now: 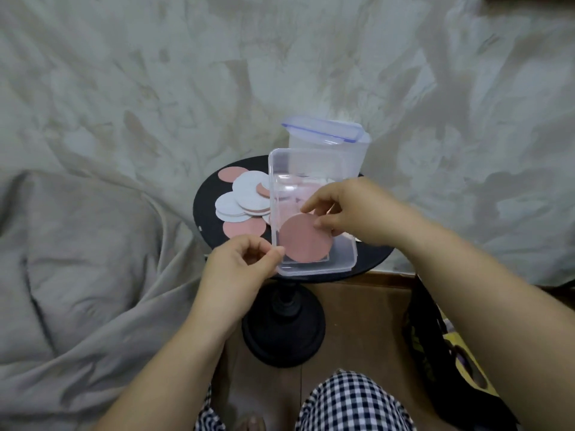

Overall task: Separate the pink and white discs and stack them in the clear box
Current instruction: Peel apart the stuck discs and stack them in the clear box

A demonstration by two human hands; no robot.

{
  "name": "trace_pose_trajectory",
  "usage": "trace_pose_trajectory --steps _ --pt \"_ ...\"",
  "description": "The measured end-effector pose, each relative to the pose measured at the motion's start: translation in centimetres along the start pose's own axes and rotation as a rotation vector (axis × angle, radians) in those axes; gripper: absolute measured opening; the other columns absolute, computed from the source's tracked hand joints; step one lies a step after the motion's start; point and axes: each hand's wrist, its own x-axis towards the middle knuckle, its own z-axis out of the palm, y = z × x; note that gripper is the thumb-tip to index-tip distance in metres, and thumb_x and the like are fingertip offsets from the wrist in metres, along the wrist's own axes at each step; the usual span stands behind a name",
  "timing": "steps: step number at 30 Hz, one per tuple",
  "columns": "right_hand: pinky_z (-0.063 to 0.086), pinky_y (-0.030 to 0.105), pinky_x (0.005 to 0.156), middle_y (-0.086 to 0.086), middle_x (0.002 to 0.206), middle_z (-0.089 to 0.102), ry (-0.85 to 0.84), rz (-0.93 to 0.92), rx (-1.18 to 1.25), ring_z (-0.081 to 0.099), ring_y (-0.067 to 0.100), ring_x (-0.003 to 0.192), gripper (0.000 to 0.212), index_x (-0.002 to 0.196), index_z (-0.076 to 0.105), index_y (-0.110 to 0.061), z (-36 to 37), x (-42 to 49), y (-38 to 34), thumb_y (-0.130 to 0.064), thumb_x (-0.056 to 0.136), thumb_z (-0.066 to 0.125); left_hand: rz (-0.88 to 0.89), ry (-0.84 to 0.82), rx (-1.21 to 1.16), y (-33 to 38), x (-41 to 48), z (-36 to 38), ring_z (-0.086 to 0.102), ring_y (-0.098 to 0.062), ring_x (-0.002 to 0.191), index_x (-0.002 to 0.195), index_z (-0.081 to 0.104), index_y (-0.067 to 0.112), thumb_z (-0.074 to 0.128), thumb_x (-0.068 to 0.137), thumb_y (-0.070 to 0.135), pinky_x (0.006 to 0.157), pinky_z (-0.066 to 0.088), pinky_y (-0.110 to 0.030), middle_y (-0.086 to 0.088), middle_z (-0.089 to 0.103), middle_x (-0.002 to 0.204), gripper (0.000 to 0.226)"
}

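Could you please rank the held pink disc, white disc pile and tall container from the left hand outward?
1. Round pink disc in the clear plastic box, beside the left hand.
2. White round disc pile, behind.
3. Tall clear blue-lidded container, farthest back.

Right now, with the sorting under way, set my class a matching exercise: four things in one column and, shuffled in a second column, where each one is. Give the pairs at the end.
Things
1. pink disc pinched by the right hand
2. white discs
3. blue-trimmed lid
4. left hand

Places
A. on the tall container behind the clear box
B. at the clear box's near left wall, gripping it
C. inside the clear box
D. on the black table, left of the clear box

Pairs: 1-C, 2-D, 3-A, 4-B
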Motion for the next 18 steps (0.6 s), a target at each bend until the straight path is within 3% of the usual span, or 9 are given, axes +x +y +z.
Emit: trace_pose_trajectory --steps 4,9,12,18 --pt "0.055 0.02 0.068 -0.01 0.081 0.059 -0.115 -0.001 -0.153 0.067 0.015 0.077 0.019 0.098 0.067 -0.019 0.3 2.1 -1.1 -0.008 0.083 0.064 0.019 0.026 -0.016 -0.4 0.4 0.1 0.054 0.0 0.055 0.067 0.064 0.018 0.073 0.077 0.019 0.064 0.05 -0.025 0.013 0.062 0.056 0.014" --pt "0.055 0.018 0.064 -0.003 0.087 0.063 -0.205 0.059 -0.156 0.067 0.017 0.073 0.016 0.088 0.065 -0.021 0.1 3.7 -1.3 -0.006 0.084 0.064 0.015 0.0 -0.054 -0.6 0.9 0.1 0.058 -0.009 0.06 0.066 0.065 0.018 0.074 0.076 0.019 0.073 0.054 -0.04 0.009 0.062 0.057 0.014" --pt "0.054 0.017 0.062 -0.003 0.084 0.061 -0.209 0.084 -0.172 0.063 0.012 0.068 0.016 0.089 0.065 -0.02 0.2 4.3 -1.2 -0.005 0.084 0.063 0.007 -0.008 -0.039 -0.5 1.4 0.1 0.06 -0.012 0.06 0.066 0.065 0.018 0.074 0.076 0.021 0.073 0.055 -0.042 0.007 0.063 0.057 0.013" --pt "0.056 0.031 0.077 -0.002 0.089 0.06 -0.239 0.117 -0.24 0.068 0.021 0.079 0.017 0.1 0.066 -0.017 0.5 5.3 -1.1 -0.008 0.086 0.062 -0.043 -0.071 -0.039 0.1 2.6 0.0 0.061 -0.012 0.059 0.067 0.063 0.014 0.073 0.078 0.017 0.077 0.056 -0.043 0.001 0.063 0.061 0.015"
